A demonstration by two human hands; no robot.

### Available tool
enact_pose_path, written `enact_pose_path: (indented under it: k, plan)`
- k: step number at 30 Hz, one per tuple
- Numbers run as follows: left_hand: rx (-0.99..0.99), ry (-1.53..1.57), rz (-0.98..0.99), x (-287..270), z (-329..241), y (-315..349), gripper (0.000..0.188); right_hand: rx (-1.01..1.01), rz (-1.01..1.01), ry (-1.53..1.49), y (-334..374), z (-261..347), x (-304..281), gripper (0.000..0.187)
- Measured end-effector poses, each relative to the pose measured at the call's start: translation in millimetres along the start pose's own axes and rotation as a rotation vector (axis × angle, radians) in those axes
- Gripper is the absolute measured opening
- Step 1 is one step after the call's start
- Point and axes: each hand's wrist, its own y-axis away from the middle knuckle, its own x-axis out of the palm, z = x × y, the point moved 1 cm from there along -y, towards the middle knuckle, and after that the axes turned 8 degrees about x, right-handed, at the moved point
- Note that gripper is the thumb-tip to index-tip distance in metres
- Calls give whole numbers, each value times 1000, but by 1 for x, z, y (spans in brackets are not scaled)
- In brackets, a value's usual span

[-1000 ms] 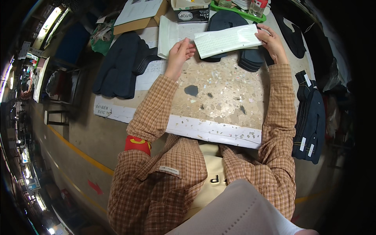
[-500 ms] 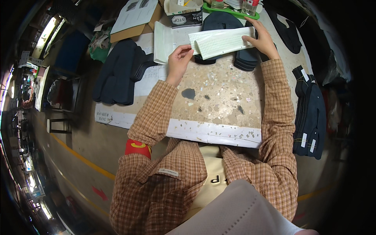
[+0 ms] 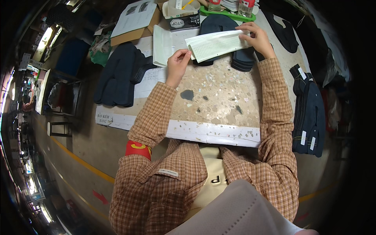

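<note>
Surface: speckled stone-look table [image 3: 219,98], beige with dark and pale chips, a white strip along its near edge. A dark patch sits near the middle of the bare part.

Room: workshop floor of grey concrete with a yellow line [image 3: 78,160] running across it at the left; a dark metal stool [image 3: 64,109] stands beside the table's left side. Strip lights show far off at the left rim.

On the table, far side: open cardboard box [image 3: 182,15], open booklet [image 3: 135,17], green tray [image 3: 231,15] with bottles. Left: stack of dark fabric pieces [image 3: 117,78] over a printed sheet. Right edge: further dark fabric pieces [image 3: 309,113] with small white tags.

Main item: long narrow paper sheet [image 3: 217,44], pale, printed with fine rows of green text, folded lengthwise, held level just above the table's far half, over a pile of dark fabric [image 3: 243,58].

Left hand [image 3: 178,64]: fingers pinched on the sheet's left end.

Right hand [image 3: 258,39]: thumb and fingers closed on the sheet's right end.

Both sleeves: orange-brown check shirt; a red armband on the left upper arm.
</note>
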Motion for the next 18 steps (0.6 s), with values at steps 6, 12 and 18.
enact_pose_path:
  k: [6,12,18]
  plan:
    - [-104,-38,-19,-2,6,1,22,9,-35,-450,-8,-20,-33,23]
    - [-252,91,-58,-4,-1,-1,31,-11,188,-371,-4,-9,-20,24]
    - [-79,-14,22,1,1,0,22,49,144,-30,-1,2,13,29]
